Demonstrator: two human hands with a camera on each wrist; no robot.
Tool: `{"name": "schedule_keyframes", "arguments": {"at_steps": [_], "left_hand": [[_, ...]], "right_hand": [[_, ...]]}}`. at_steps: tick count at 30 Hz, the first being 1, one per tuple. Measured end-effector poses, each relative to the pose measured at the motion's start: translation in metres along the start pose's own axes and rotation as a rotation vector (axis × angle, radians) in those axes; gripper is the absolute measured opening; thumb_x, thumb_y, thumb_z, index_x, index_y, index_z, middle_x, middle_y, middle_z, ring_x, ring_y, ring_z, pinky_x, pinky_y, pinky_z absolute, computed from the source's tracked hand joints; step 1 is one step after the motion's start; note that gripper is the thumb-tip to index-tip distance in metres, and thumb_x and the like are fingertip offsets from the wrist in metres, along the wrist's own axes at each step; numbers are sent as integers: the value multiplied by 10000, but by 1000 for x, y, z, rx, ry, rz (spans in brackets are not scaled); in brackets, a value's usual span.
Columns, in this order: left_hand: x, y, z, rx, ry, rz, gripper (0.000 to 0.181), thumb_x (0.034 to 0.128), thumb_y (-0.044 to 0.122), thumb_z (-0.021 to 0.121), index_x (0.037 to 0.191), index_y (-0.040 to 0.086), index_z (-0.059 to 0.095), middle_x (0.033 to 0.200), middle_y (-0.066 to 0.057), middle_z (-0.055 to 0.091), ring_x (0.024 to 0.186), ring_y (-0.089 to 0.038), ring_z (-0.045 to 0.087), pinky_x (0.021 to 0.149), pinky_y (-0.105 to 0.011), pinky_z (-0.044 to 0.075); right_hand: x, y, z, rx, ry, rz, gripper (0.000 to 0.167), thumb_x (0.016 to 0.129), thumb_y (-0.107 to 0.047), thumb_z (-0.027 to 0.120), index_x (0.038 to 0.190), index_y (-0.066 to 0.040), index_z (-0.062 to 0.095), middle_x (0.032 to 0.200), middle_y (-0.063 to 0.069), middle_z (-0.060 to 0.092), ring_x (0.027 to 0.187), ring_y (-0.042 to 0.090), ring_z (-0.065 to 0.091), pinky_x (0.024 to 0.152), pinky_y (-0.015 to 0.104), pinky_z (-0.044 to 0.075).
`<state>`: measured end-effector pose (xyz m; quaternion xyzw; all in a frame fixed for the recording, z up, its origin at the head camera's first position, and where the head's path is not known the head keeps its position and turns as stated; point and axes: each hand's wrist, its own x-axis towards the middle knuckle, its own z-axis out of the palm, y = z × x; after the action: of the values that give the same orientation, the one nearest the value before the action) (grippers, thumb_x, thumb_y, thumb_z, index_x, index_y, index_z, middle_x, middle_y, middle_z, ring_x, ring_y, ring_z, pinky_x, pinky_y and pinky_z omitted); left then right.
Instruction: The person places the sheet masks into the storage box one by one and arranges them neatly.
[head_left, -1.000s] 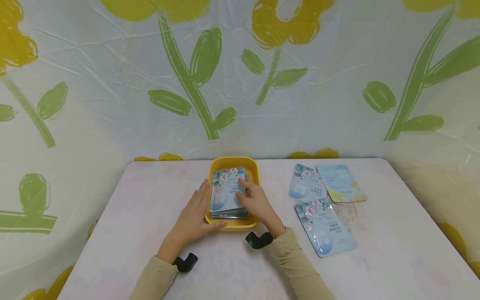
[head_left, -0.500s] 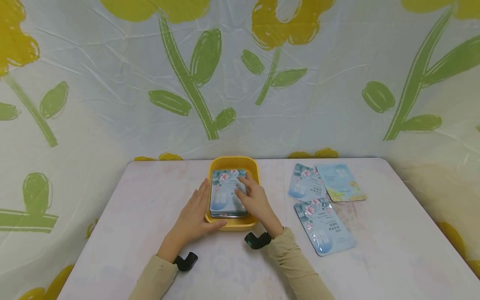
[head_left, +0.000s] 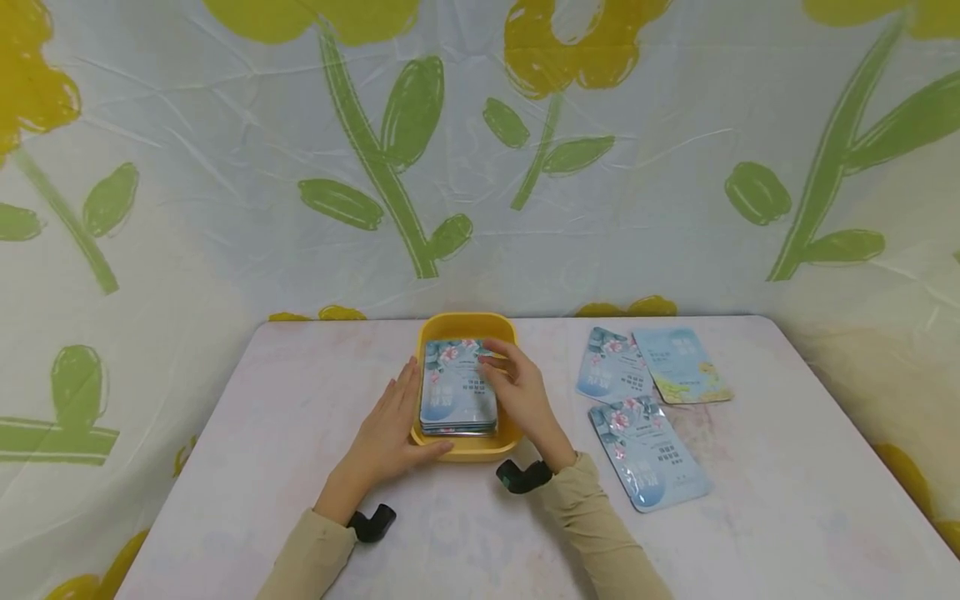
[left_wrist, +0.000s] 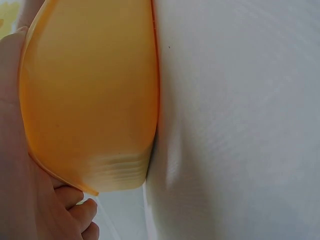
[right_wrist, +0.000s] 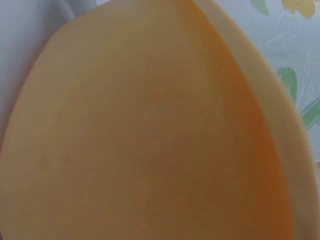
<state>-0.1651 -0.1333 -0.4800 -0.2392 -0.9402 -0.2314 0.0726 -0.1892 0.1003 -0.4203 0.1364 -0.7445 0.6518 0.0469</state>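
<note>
In the head view a yellow plastic bin (head_left: 468,450) stands near the table's back edge. A stack of flat blue face mask packets (head_left: 456,392) with printed flowers lies in it. My left hand (head_left: 382,437) rests along the bin's left rim, fingers straight and thumb across the near corner. The left wrist view shows that hand against the bin's outer wall (left_wrist: 95,95). Over the stack's right edge is my right hand (head_left: 521,396), its fingers loosely bent and holding nothing visible. The right wrist view is filled by the bin's wall (right_wrist: 135,120), blurred, without that hand's fingers.
To the right of the bin lie three loose packets: a flowered one (head_left: 611,367), a lighter blue one (head_left: 684,367) partly over it, and another flowered one (head_left: 651,457) nearer. A flower-printed curtain (head_left: 637,225) hangs behind the table (head_left: 315,400).
The top packet has settled flat and square on the stack. My right hand has drawn off it slightly to the right. The left hand has stayed on the bin's rim.
</note>
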Motion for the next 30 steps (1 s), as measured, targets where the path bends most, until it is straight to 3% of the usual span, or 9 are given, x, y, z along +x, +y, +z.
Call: {"name": "schedule_keyframes", "arguments": {"at_steps": [6, 11, 14, 18, 23, 30], "left_hand": [[1, 0, 0, 4, -21, -4, 1218, 813, 783, 557, 1586, 22, 4, 1667, -105, 2, 1523, -178, 18, 1227, -438, 122], [2, 1, 1, 0, -28, -4, 1217, 815, 783, 552, 1586, 25, -7, 1667, -102, -5, 1522, -173, 8, 1227, -441, 118], [2, 1, 1, -7, -24, -2, 1213, 817, 775, 561, 1585, 20, 2, 1666, -109, 4, 1523, -184, 18, 1226, -447, 120], [3, 3, 0, -14, -23, -3, 1211, 818, 778, 556, 1585, 15, 11, 1666, -113, 12, 1524, -191, 25, 1226, -447, 120], [3, 4, -1, -14, -32, -12, 1217, 813, 801, 531, 1586, 21, 8, 1667, -101, 4, 1523, -182, 20, 1228, -434, 113], [2, 3, -4, -21, -39, -28, 1215, 813, 780, 561, 1589, 37, -5, 1669, -81, -15, 1522, -165, 7, 1230, -422, 102]], "right_hand": [[-2, -21, -21, -144, 98, -39, 321, 960, 63, 556, 1278, 109, 567, 1270, 280, 598, 1093, 420, 613, 957, 502, 524], [7, 2, -54, -240, 175, -64, 357, 970, 6, 581, 1324, 47, 563, 1228, 245, 634, 1066, 394, 625, 915, 448, 550], [9, 16, -80, -331, 215, -42, 385, 977, -46, 579, 1358, -5, 548, 1210, 202, 651, 1054, 351, 629, 863, 295, 538], [2, 15, -111, -441, 242, 8, 398, 981, -73, 571, 1373, -16, 530, 1181, 203, 648, 1039, 344, 626, 806, 264, 500], [-16, 14, -147, -598, 236, 70, 430, 983, -131, 593, 1366, 39, 497, 1122, 267, 623, 979, 409, 610, 804, 490, 525], [-37, 16, -182, -770, 86, 222, 626, 963, -302, 649, 1366, 131, 442, 1135, 358, 579, 960, 452, 595, 728, 536, 540]]}}
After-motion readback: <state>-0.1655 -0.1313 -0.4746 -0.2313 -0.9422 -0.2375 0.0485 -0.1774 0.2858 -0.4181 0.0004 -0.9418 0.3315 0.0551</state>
